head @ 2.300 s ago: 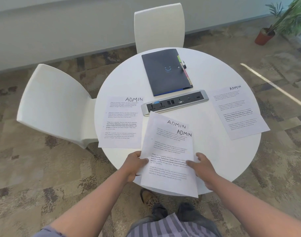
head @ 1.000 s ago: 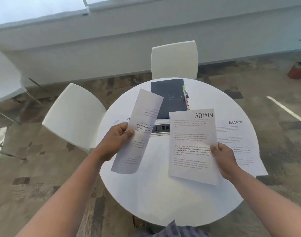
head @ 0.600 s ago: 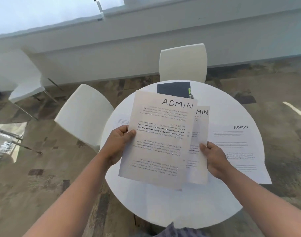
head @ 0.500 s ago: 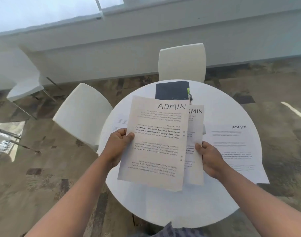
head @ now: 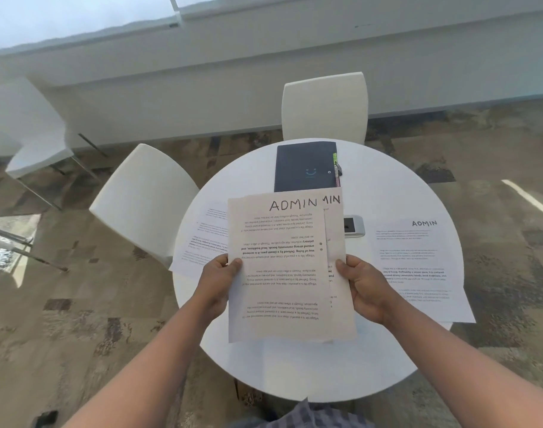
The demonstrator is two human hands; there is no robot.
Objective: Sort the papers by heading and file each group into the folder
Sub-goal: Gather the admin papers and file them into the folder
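Two printed sheets headed ADMIN are held up over the round white table [head: 295,375]. The front sheet [head: 276,273] nearly covers the rear sheet [head: 336,230], which sticks out to the right. My left hand [head: 216,282] pinches the front sheet's left edge. My right hand [head: 364,288] grips the right edge of the rear sheet. A dark folder [head: 304,166] with a smiley mark lies shut at the table's far side. Another ADMIN sheet [head: 418,267] lies flat on the right, and one more sheet [head: 202,242] lies on the left, half hidden.
A grey power strip [head: 353,225] peeks out behind the held sheets. White chairs stand at the far side [head: 324,106] and at the left [head: 143,196]. Another white table [head: 23,128] is further left. Patterned carpet surrounds the table.
I lifted two sheets off the table, one in each hand, then brought them together. The left sheet now overlaps the right one almost fully, both lowered slightly.
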